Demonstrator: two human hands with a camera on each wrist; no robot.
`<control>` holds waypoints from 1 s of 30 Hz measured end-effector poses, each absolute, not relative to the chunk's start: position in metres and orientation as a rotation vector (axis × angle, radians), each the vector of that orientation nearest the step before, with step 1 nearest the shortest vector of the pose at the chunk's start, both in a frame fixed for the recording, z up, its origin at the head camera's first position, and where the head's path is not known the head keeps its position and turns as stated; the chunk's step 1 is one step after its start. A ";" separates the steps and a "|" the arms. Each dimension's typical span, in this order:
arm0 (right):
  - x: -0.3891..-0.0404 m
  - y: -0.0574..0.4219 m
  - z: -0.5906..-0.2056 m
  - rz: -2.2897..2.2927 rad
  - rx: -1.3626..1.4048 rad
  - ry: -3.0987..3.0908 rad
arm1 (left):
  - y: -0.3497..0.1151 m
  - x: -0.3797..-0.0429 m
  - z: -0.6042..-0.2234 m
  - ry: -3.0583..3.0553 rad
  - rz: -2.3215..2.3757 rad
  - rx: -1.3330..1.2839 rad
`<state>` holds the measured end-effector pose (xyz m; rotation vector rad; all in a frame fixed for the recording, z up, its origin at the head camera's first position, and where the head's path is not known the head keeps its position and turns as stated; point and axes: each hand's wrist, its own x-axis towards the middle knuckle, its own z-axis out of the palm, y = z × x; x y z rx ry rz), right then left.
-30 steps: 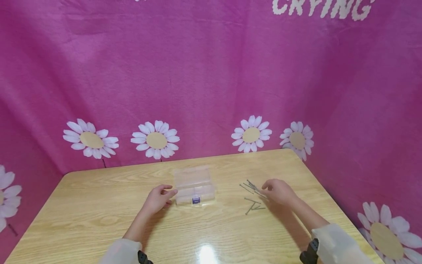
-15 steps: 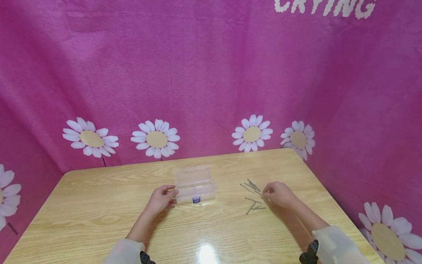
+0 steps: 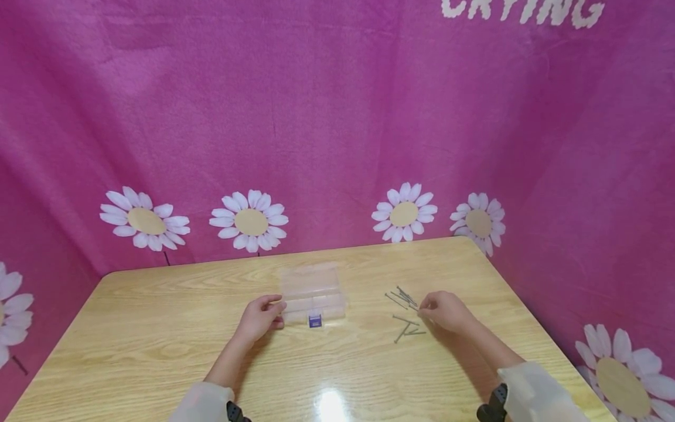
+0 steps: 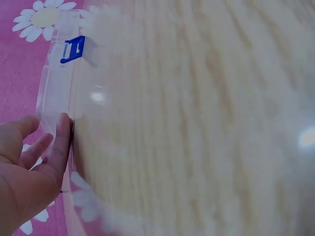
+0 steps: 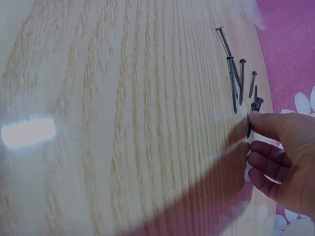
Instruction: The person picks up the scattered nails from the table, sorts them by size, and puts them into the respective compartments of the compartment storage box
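Observation:
A clear plastic box (image 3: 327, 310) with a blue latch (image 3: 315, 320) lies on the table with its lid (image 3: 310, 280) folded back. At its left end is my left hand (image 3: 258, 319), thumb and fingers gripping the edge; in the left wrist view that hand (image 4: 34, 167) meets the box's corner. Right of the box lie two loose groups of nails, a far group (image 3: 403, 298) and a near group (image 3: 406, 329). My right hand (image 3: 448, 310) pinches the end of a nail at the far group's right side. In the right wrist view, the thumb of that hand (image 5: 290, 152) partly hides the nail (image 5: 248, 127).
The light wooden table (image 3: 158, 328) has a rounded back edge and a bright reflection near the front. Pink cloth (image 3: 327, 129) with printed daisies hangs behind it and along both sides. Bare wood separates the box from the nails.
My right hand has shifted slightly toward me, and its fingertips have closed in on the nail. The left hand stays at the box's end, its fingers slightly closer in.

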<state>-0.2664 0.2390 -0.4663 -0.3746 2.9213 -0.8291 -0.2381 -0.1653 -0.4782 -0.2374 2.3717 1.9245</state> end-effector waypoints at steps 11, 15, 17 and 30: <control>-0.268 0.240 -0.468 -0.813 -0.382 2.941 | -0.163 -0.239 -0.480 2.444 1.870 -0.226; -0.269 0.240 -0.469 -0.795 -0.384 2.949 | -0.162 -0.238 -0.478 2.463 1.860 -0.216; -0.269 0.240 -0.469 -0.792 -0.382 2.950 | -0.162 -0.238 -0.479 2.465 1.863 -0.212; -0.269 0.239 -0.468 -0.775 -0.405 2.963 | -0.163 -0.236 -0.481 2.441 1.901 -0.201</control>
